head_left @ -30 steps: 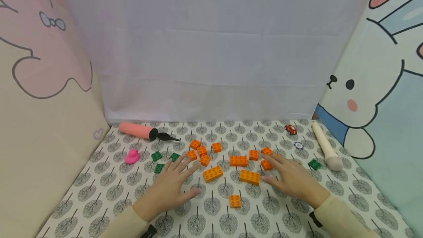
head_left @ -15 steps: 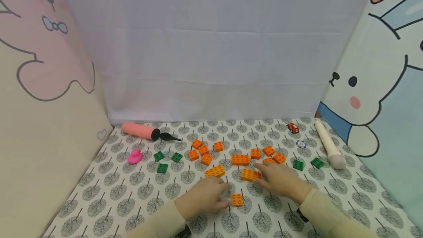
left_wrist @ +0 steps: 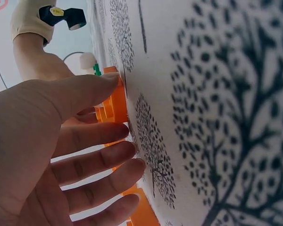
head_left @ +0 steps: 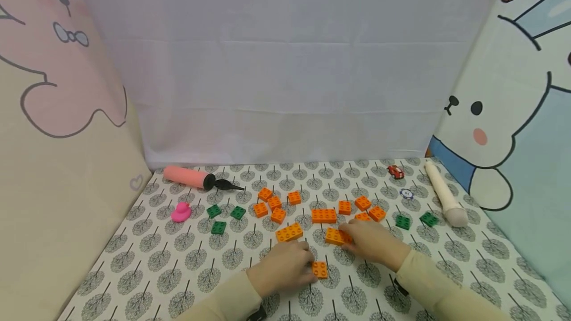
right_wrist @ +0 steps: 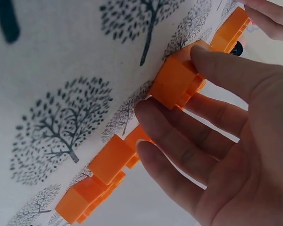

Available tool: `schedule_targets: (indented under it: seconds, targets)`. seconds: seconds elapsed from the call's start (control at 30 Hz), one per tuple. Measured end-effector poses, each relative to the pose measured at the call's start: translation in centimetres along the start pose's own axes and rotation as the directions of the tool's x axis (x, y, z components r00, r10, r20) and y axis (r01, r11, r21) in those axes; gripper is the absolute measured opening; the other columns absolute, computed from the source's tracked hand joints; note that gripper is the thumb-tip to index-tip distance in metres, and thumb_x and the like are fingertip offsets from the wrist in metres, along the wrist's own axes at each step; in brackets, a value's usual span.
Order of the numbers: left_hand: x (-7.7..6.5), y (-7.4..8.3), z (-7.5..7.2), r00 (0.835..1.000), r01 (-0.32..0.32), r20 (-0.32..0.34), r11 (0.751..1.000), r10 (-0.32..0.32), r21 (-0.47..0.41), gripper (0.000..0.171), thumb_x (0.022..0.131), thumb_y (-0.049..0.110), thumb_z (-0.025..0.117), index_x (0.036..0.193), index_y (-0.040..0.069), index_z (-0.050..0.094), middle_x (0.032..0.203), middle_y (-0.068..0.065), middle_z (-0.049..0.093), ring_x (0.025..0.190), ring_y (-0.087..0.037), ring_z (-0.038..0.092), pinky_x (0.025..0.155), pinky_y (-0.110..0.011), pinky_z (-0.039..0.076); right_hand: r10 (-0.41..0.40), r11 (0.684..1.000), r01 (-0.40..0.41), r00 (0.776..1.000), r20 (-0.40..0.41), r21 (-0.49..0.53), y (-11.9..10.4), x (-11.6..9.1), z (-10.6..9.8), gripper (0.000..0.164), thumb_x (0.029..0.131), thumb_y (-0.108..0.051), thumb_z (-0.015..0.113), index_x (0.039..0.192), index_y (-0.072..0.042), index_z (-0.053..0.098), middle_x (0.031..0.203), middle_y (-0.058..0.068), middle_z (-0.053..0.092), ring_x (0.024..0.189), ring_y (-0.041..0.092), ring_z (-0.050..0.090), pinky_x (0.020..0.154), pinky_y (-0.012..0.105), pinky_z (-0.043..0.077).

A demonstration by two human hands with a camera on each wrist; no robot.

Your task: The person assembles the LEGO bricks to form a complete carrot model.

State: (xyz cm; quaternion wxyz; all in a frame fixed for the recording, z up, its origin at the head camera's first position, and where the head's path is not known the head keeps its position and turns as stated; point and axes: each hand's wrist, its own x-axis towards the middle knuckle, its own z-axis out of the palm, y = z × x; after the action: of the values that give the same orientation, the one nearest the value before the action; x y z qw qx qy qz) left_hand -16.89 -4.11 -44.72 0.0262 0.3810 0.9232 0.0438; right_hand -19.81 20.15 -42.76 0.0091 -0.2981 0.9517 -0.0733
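Near the front of the table, my left hand (head_left: 283,267) pinches a small square orange toy brick (head_left: 319,270) between thumb and index finger. In the left wrist view this brick (left_wrist: 114,101) lies between those two fingertips, the other fingers stretched out beside it. My right hand (head_left: 372,241) holds the right end of a long light-orange toy brick (head_left: 335,236). The right wrist view shows the thumb against this brick (right_wrist: 177,77) and the fingers on its other side. Both bricks are on the cloth. Another long light-orange brick (head_left: 289,232) lies just beyond my left hand.
Several small orange bricks (head_left: 278,215) and a long orange brick (head_left: 323,216) lie farther back. Green bricks (head_left: 218,228) sit on both sides. A pink duck (head_left: 181,212), pink pump (head_left: 189,177), red toy car (head_left: 395,172), poker chip (head_left: 406,193) and white stick (head_left: 446,194) lie around.
Both hands came in from spread-open poses. The left moved right and forward to the small square brick, closing its fingers on it; the right moved left onto the long brick's end.
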Motion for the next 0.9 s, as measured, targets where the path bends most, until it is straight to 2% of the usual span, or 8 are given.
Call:
schedule_targets:
  seconds: [0.2, 0.43, 0.6, 0.7, 0.8, 0.9]
  targets:
    - [-0.2, 0.0, 0.0, 1.000, -0.008, -0.002, 1.000, 0.008, -0.004, 0.032, 0.085, 0.051, 0.073, 0.103, 0.024, 0.076, 0.089, 0.010, 0.063, 0.073, -0.002, 0.052, 0.066, -0.019, 0.047, -0.020, 1.000, 0.021, 1.000, -0.018, 0.019, -0.1, 0.1, 0.0, 0.036, 0.086, -0.027, 0.077, 0.113, -0.006, 0.069, 0.095, 0.006, 0.069, 0.078, 0.019, 0.065, 0.070, 0.037, 0.056]
    - [-0.1, 0.0, 0.2, 1.000, -0.016, -0.006, 1.000, 0.016, -0.006, 0.034, 0.085, 0.052, 0.073, 0.103, 0.024, 0.076, 0.091, 0.008, 0.064, 0.075, -0.002, 0.054, 0.069, -0.019, 0.049, 0.032, 0.991, -0.033, 0.999, 0.012, 0.130, -0.5, 0.0, -0.1, 0.037, 0.088, -0.026, 0.075, 0.118, -0.006, 0.069, 0.108, 0.007, 0.066, 0.090, 0.022, 0.066, 0.080, 0.041, 0.057]
    - [-0.4, -0.3, 0.0, 1.000, 0.013, -0.003, 0.996, -0.013, -0.092, 0.038, 0.086, 0.055, 0.070, 0.100, 0.020, 0.075, 0.089, 0.007, 0.063, 0.074, -0.004, 0.054, 0.067, -0.020, 0.050, 0.016, 0.986, -0.018, 1.000, 0.010, 0.165, -0.9, -0.4, 0.0, 0.038, 0.088, -0.028, 0.074, 0.119, -0.007, 0.069, 0.109, 0.005, 0.066, 0.088, 0.018, 0.065, 0.077, 0.038, 0.057]
    - [-0.6, -0.8, -0.5, 0.998, 0.041, -0.036, 0.991, -0.046, -0.128, 0.038, 0.089, 0.052, 0.068, 0.103, 0.017, 0.074, 0.096, 0.004, 0.068, 0.079, -0.007, 0.061, 0.070, -0.023, 0.053, -0.019, 0.987, 0.019, 1.000, -0.001, 0.158, -1.3, -0.5, 0.0, 0.038, 0.089, -0.030, 0.073, 0.120, -0.008, 0.069, 0.109, 0.003, 0.066, 0.088, 0.017, 0.065, 0.077, 0.038, 0.057]
    - [-0.8, -1.3, -1.1, 0.993, 0.046, -0.104, 0.991, -0.059, -0.124, 0.036, 0.092, 0.046, 0.068, 0.110, 0.015, 0.073, 0.106, 0.001, 0.070, 0.090, -0.011, 0.065, 0.077, -0.026, 0.056, -0.054, 0.987, 0.055, 0.998, -0.013, 0.151, -1.7, -0.5, 0.0, 0.039, 0.090, -0.032, 0.072, 0.121, -0.010, 0.069, 0.109, 0.001, 0.066, 0.090, 0.015, 0.065, 0.078, 0.036, 0.057]
    - [-0.9, -1.5, -1.3, 0.986, 0.046, -0.152, 0.990, -0.066, -0.132, 0.037, 0.091, 0.041, 0.069, 0.117, 0.015, 0.071, 0.114, 0.000, 0.069, 0.100, -0.014, 0.064, 0.084, -0.028, 0.056, -0.099, 0.982, 0.100, 0.995, -0.018, 0.158, -2.1, -0.5, 0.0, 0.039, 0.089, -0.031, 0.073, 0.121, -0.010, 0.070, 0.104, -0.002, 0.065, 0.084, 0.010, 0.061, 0.073, 0.031, 0.055]
